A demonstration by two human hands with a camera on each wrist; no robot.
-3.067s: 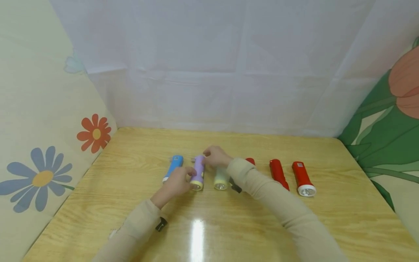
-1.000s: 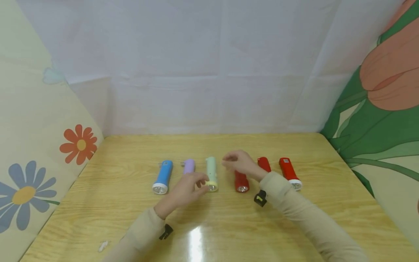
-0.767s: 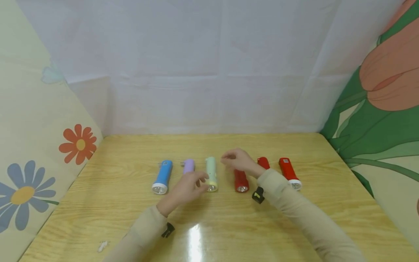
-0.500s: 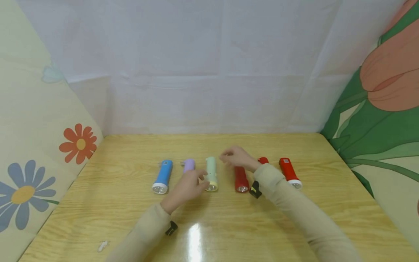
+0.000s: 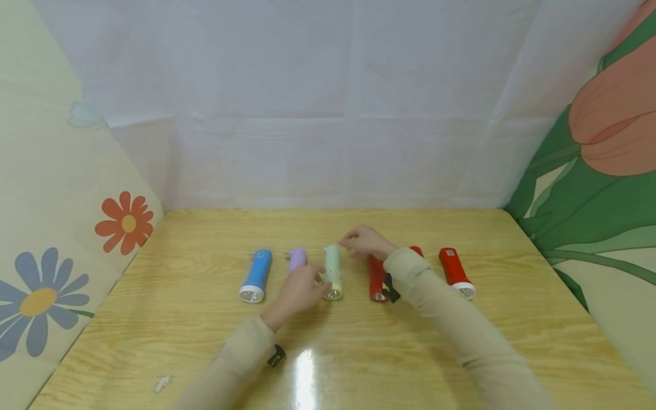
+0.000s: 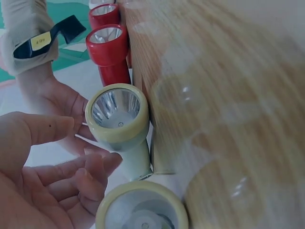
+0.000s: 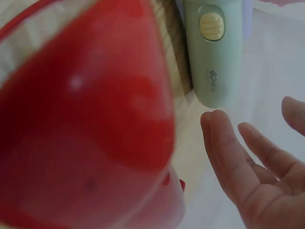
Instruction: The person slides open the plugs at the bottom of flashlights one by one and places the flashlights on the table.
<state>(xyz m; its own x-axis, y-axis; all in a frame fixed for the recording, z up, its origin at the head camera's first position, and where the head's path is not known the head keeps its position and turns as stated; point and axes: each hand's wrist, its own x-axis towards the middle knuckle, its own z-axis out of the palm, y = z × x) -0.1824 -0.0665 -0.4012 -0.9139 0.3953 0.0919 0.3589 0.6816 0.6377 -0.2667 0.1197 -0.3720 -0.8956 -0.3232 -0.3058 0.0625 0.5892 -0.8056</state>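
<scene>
Wood-grain table, white cloth rising behind it, flower-print panels at both sides. Landmark: pale green flashlight, lying near the middle of a row on the table, lens toward the person, tail toward the cloth.

Left hand at the flashlight's head, from its left; thumb and fingers apart, loosely bent. Fingertips overlap its body in the left wrist view; can't tell if they touch. Right hand beyond its tail, to the right; fingers fairly straight, thumb well apart, fingertips just beside the tail end, contact unclear.

Hidden: purple flashlight, next left of the green one, has its lower half behind the left hand. Nearer red flashlight, next right, is partly covered by the right wrist and a black strap. Middle red flashlight, farther right, mostly behind the right sleeve, only its tail end showing. Right wrist view: large blurred red head fills the left part, cut off; can't tell which flashlight. Left wrist view: cream-rimmed lens cut off by the bottom edge. Print near the green one's cream switch too small to read.

Others: blue flashlight left of the green one, past the purple; white-rimmed red flashlight farthest right of it. Small white scrap well to its left, closer to the person.
</scene>
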